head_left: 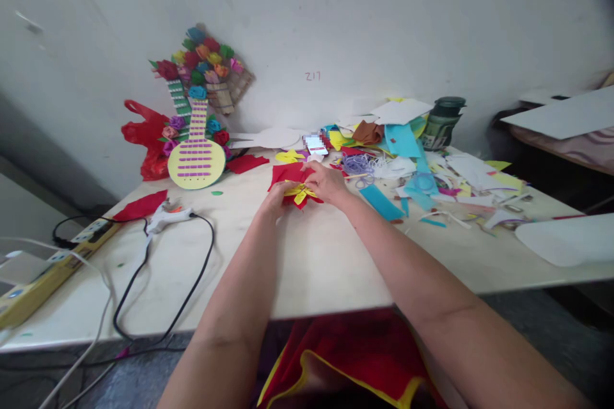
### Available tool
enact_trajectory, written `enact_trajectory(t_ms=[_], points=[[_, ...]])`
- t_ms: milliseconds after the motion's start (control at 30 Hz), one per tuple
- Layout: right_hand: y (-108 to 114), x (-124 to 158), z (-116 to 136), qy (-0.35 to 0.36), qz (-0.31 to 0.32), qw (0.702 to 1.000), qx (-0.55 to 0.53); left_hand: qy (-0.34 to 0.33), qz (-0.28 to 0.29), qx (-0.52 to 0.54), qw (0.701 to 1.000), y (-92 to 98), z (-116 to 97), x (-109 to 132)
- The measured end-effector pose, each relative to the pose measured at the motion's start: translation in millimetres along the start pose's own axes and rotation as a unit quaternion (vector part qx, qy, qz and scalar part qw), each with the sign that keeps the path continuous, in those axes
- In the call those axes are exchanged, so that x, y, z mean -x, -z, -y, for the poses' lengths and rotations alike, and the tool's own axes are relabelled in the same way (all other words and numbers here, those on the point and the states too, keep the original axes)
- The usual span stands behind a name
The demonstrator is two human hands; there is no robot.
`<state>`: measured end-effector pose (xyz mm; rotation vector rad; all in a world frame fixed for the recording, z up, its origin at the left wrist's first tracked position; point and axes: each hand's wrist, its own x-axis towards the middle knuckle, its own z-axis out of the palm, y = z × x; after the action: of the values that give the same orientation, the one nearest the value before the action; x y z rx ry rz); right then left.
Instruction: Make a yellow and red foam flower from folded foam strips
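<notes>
Near the middle of the table, a red and yellow paper flower (300,193) is between my two hands. My left hand (275,199) has its fingers closed on the flower's left side. From the right, my right hand (324,183) pinches at the flower's yellow centre, with its fingers bent. A piece of red paper (286,174) lies just behind the flower, partly covered by my fingers. The undersides of both hands and the exact fingertip contact are hard to make out.
A white glue gun (169,218) with a black cord lies left, beside a yellow power strip (77,255). Behind it stands a yellow paper instrument (196,163) with paper flowers. Blue paper (381,202), yarn (357,165), a phone (315,145) and a dark bottle (443,123) are at the right and back.
</notes>
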<state>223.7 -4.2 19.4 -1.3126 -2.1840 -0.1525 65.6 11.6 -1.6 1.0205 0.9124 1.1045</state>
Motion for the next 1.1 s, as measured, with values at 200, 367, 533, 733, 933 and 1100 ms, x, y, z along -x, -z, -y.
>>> enact_trajectory(t_ms=[200, 367, 533, 733, 933, 1100], points=[[1.6, 1.6, 0.5, 0.03, 0.016, 0.999, 0.024, -0.004, -0.008, -0.023, 1.0, 0.1, 0.0, -0.6], [4.6, 2.2, 2.3, 0.041, 0.02, 0.998, 0.047, -0.024, 0.016, -0.039, 0.999, -0.3, 0.5, 1.7], [3.2, 2.4, -5.0, 0.04, 0.02, 0.999, 0.013, -0.043, 0.016, -0.041, 0.998, 0.3, 0.3, 2.7], [6.0, 3.4, -12.8, 0.025, 0.036, 0.999, -0.005, -0.082, 0.025, -0.066, 0.994, 4.4, 0.2, 1.0], [7.8, 2.1, -14.4, 0.023, 0.054, 0.998, -0.008, -0.091, 0.024, -0.082, 0.992, 4.6, -1.2, 1.9], [7.9, 2.1, -14.2, 0.024, 0.056, 0.998, -0.007, -0.097, 0.025, -0.087, 0.991, 5.7, 1.1, 0.2]])
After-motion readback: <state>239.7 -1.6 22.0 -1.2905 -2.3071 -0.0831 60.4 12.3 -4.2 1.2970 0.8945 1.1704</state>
